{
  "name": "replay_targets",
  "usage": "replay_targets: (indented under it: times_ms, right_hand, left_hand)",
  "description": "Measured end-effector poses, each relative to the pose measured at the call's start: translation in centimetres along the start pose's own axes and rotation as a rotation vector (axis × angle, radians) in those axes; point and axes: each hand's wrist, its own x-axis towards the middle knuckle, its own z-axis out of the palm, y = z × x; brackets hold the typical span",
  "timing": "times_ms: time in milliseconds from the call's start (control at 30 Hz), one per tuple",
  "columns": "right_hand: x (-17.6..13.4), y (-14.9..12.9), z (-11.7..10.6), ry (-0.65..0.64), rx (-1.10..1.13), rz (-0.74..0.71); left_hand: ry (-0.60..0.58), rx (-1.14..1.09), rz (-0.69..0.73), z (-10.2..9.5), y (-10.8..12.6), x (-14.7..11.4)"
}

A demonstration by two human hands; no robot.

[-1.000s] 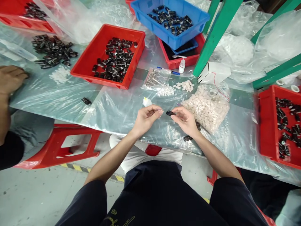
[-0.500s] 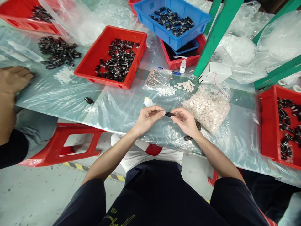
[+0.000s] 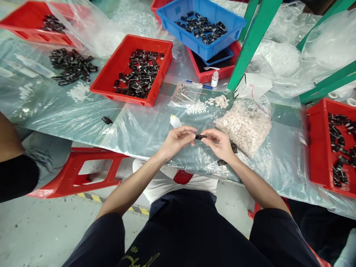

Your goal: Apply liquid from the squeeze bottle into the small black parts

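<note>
A small glossy black plastic part [image 3: 199,137] is held up over the table edge between my two hands. My left hand [image 3: 179,140] pinches its left end with thumb and fingers. On its right end are the closed fingertips of my right hand [image 3: 218,142]. Just behind my left hand lies a small white bottle with a yellow tip [image 3: 175,121]. Two similar black parts [image 3: 221,162] rest by my right wrist. A clear bag of pale small pieces [image 3: 246,126] lies right of my right hand. Little white pieces [image 3: 197,107] are heaped behind my hands.
A red bin [image 3: 133,70] of black parts stands at left, a blue bin [image 3: 201,26] behind, another red bin [image 3: 319,144] at right. A green post [image 3: 254,40] rises from the table. A co-worker's arm [image 3: 9,141] is at far left, near a red stool [image 3: 69,174].
The black part has turned slightly between my fingers, and my hands stay in nearly the same place. The co-worker's hand at left has gone out of view. The camera view has shifted slightly.
</note>
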Motion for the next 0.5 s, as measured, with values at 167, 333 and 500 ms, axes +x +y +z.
replay_targets:
  times_ms: [167, 333, 500]
  right_hand:
    - [0.3, 0.0, 0.0, -0.005, 0.019, 0.037]
    - [0.3, -0.2, -0.1, -0.032, 0.043, 0.033]
    - [-0.2, -0.4, 0.1, -0.036, -0.003, 0.025]
  left_hand:
    - [0.072, 0.083, 0.088, 0.3, -0.5, -0.4]
    - [0.143, 0.305, 0.303, 1.3, -0.5, -1.4]
    - [0.218, 0.435, 0.505, 1.2, -1.0, -2.7]
